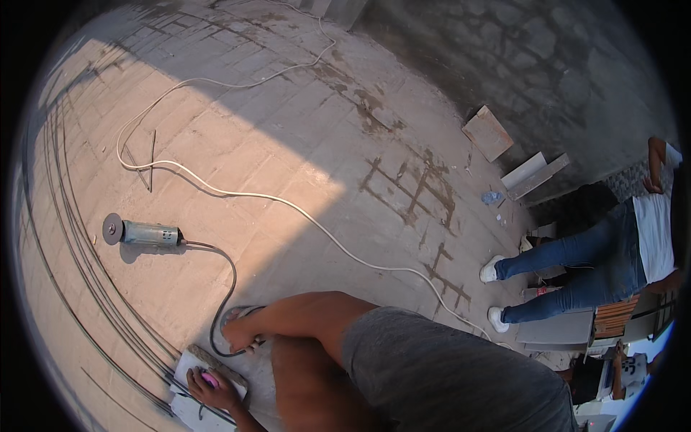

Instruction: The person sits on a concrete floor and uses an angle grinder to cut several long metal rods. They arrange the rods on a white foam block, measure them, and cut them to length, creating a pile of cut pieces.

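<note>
My left hand (209, 385) is at the lower left, its fingers closed round a small, rounded pink object (209, 378) over pale slabs (189, 402). My right hand (240, 333) is low by a grey curved shape, its fingers curled; what they hold, if anything, I cannot make out. A black cord (232, 277) runs beside that hand and leads to an angle grinder (150, 233). The grinder has a greenish body and a dark round disc. It lies on the sunlit ground, apart from both hands.
Several long dark rods (68, 205) lie along the left. A pale cable (277, 199) winds across the ground. Two thin crossed rods (151, 162) lie near it. A person in jeans (583, 248) stands at right, near loose boards (488, 134) and a rough wall (518, 57).
</note>
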`<state>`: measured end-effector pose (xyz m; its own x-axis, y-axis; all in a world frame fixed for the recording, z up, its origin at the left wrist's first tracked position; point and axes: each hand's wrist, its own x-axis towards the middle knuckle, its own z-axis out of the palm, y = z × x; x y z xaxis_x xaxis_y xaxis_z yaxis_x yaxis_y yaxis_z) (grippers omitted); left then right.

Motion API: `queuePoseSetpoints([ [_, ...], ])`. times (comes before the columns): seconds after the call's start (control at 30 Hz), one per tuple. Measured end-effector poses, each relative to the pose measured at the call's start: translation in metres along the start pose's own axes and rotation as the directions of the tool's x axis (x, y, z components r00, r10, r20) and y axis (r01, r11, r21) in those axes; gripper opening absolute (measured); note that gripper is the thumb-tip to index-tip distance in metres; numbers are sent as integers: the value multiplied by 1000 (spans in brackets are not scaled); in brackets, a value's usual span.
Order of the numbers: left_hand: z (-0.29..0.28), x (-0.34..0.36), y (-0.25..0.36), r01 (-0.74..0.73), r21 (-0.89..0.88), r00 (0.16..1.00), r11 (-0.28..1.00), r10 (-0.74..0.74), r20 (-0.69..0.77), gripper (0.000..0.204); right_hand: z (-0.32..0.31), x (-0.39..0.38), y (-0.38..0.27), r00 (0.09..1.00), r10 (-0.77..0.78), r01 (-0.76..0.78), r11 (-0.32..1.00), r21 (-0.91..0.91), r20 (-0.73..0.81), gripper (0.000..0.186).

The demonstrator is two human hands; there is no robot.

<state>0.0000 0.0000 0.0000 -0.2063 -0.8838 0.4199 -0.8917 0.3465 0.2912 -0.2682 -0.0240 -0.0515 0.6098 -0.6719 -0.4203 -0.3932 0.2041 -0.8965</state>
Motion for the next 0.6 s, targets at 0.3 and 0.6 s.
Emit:
queuePoseSetpoints([
  [0.3,-20,25,3,159,-93,986,983,-155,55,36,-17,6,-55,960,275,-269,957,-108,47,47],
  [0.6,-31,10,-6,241,-144,971,960,-239,30,36,-17,11,-72,962,259,-233,944,-235,90,35],
])
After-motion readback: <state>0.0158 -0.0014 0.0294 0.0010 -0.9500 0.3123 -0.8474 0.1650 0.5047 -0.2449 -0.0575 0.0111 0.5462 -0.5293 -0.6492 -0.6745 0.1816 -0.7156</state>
